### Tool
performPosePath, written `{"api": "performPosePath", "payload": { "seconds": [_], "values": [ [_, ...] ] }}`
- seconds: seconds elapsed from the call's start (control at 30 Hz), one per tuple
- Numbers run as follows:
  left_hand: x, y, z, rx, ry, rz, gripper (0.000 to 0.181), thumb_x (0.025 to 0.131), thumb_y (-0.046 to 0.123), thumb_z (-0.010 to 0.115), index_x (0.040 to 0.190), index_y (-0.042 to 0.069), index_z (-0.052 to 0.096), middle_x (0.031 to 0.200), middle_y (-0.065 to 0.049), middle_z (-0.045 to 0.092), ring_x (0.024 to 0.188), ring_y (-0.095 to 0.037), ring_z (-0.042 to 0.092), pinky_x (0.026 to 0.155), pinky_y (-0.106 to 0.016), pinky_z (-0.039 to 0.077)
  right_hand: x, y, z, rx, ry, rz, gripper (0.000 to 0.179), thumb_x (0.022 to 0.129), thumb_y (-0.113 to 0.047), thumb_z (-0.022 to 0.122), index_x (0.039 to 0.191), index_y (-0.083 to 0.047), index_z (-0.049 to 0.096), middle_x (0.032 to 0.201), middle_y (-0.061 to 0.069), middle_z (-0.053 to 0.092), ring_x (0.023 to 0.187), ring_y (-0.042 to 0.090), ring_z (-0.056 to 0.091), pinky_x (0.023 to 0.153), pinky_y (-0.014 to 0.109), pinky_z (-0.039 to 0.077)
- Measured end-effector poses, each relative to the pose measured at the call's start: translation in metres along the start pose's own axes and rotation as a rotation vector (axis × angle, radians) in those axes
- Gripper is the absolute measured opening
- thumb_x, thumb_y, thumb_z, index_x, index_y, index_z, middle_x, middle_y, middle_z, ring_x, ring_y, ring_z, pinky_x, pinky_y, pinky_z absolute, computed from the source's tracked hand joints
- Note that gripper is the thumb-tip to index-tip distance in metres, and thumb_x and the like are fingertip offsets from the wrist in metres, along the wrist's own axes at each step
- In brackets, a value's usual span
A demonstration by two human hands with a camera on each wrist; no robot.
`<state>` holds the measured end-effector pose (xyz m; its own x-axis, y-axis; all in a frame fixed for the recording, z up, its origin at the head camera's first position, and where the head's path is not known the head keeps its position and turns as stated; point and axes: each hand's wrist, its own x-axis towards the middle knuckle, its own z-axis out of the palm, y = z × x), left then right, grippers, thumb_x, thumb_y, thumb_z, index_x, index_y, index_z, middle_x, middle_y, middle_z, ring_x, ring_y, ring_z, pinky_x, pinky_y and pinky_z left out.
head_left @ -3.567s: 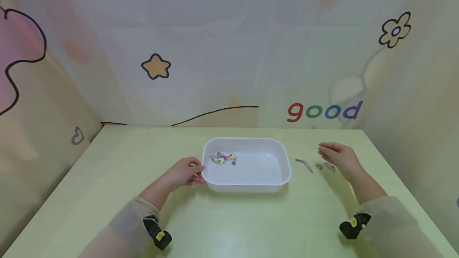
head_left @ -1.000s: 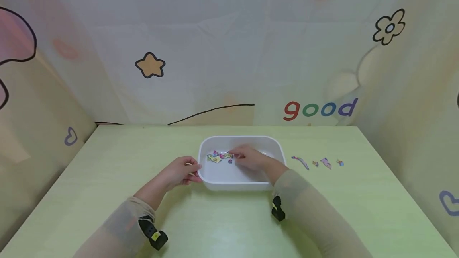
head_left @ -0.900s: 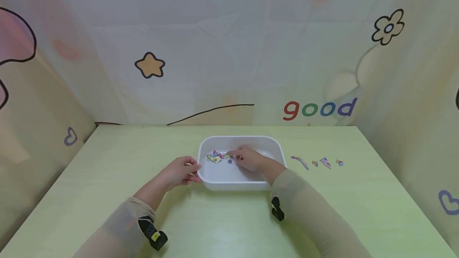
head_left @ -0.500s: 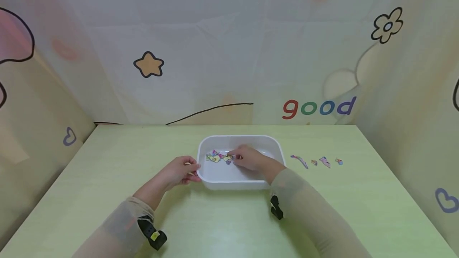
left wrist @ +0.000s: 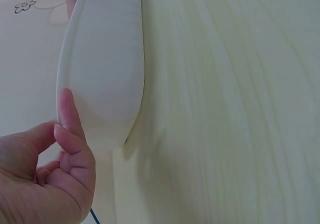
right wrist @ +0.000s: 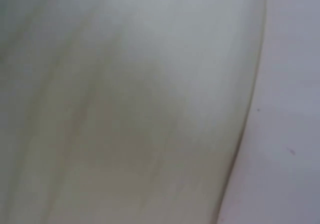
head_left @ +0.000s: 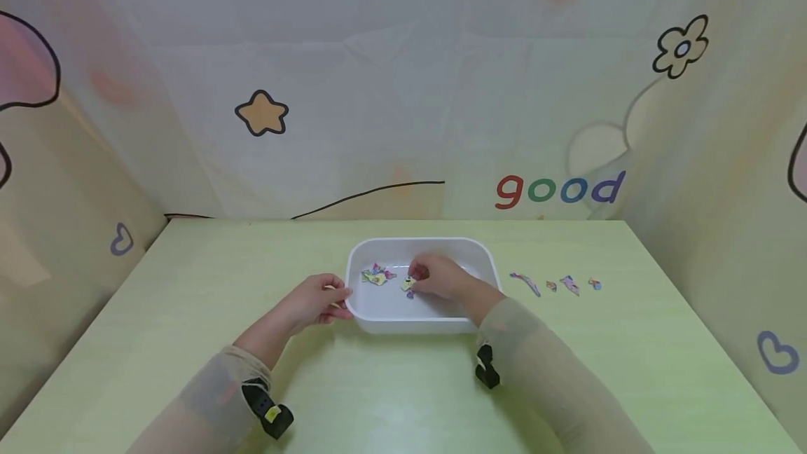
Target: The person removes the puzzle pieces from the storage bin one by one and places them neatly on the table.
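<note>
A white rectangular tray [head_left: 441,314] stands on the table in the head view. My left hand [head_left: 318,300] pinches its left rim between thumb and fingers; the left wrist view shows the fingers [left wrist: 72,111] against the outer wall. Over the middle of the tray, my right hand [head_left: 441,277] pinches a small yellowish cutout [head_left: 407,284] at its fingertips. A tiny purple piece [head_left: 410,294] shows just below it. Several colourful cutouts [head_left: 377,276] lie together at the tray's left. The right wrist view has no hand in it, only table and tray wall.
To the right of the tray, a row of small cutouts lies on the table [head_left: 403,391]: a long curved strip [head_left: 526,284], a tiny piece [head_left: 551,286], a pinkish piece [head_left: 570,285] and a small bluish piece [head_left: 595,284]. A printed cloth backdrop [head_left: 353,111] encloses the table.
My right hand has gone from the table's right side into the tray, leaving a small bluish piece there. Lately it has drawn the yellowish cutout rightward from the cluster. My left hand keeps its hold.
</note>
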<state>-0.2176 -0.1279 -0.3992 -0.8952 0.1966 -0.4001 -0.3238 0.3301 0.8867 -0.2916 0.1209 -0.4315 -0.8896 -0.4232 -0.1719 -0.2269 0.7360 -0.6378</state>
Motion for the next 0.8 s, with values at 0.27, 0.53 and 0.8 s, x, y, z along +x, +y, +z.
{"api": "performPosePath", "payload": {
  "seconds": [0.27,0.53,0.8],
  "values": [
    [0.000,0.002,0.003,0.002,-0.010,0.012,0.017,0.095,0.013,0.054,0.102,-0.001,0.051,0.079,-0.010,0.061,0.063,-0.013,0.063,0.051,-0.021,0.040,-0.010,0.003,-0.012,0.240,0.058,0.088,0.015,0.087,-0.007,0.065,0.101,-0.001,0.068,0.089,0.005,0.066,0.078,0.013,0.060,0.074,0.026,0.050],
    [0.004,0.002,0.003,0.020,0.003,0.021,0.018,0.095,0.014,0.055,0.103,-0.001,0.051,0.081,-0.011,0.062,0.064,-0.013,0.064,0.052,-0.021,0.041,-0.032,0.001,-0.032,0.376,0.082,0.110,0.021,0.087,-0.009,0.066,0.106,0.000,0.067,0.095,0.009,0.068,0.082,0.016,0.064,0.077,0.029,0.051],
    [0.003,0.001,0.001,0.025,0.001,-0.002,0.017,0.095,0.014,0.054,0.103,-0.001,0.051,0.079,-0.010,0.061,0.063,-0.012,0.063,0.052,-0.021,0.040,-0.056,0.006,-0.050,0.422,0.059,0.125,0.022,0.086,-0.006,0.066,0.106,0.001,0.067,0.099,0.010,0.066,0.091,0.026,0.064,0.081,0.032,0.050]
  ]
}}
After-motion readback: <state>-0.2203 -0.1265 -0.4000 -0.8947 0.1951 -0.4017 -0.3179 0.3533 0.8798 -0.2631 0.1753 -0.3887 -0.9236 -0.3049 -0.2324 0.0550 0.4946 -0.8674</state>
